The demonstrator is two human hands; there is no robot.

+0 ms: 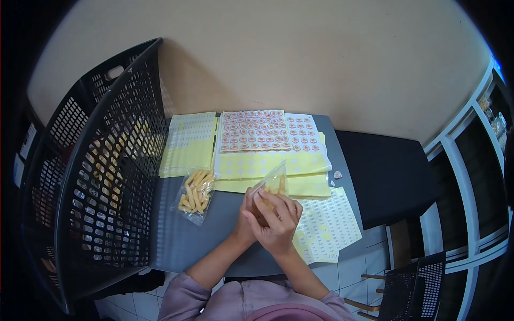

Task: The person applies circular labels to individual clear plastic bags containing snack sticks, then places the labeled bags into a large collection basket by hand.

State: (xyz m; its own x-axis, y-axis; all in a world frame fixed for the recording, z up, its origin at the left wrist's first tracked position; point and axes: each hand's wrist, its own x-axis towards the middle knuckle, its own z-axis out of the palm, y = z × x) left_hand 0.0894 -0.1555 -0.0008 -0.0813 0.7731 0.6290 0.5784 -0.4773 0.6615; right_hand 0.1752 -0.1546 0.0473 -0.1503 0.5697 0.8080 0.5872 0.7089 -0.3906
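Over the middle of the grey table, both my hands are closed on one clear plastic bag of yellow stick snacks [278, 182]. My left hand [248, 216] grips the bag's left side, partly hidden behind the other hand. Across its front, the fingers of my right hand [276, 219] press against the plastic. A second clear bag of stick snacks [195, 193] lies flat on the table to the left. Beyond my hands are sheets of round orange-and-white stickers [254, 130]. To the right of my hands, a sheet of small printed labels [332, 224] lies on the table.
A large black perforated basket [115, 176] stands tilted at the left, with bagged snacks visible through its holes. More label sheets [190, 142] lie at the table's back left. A loose round sticker [337, 175] sits near the right edge. Beside the grey table [176, 251] is a black-covered surface [388, 176].
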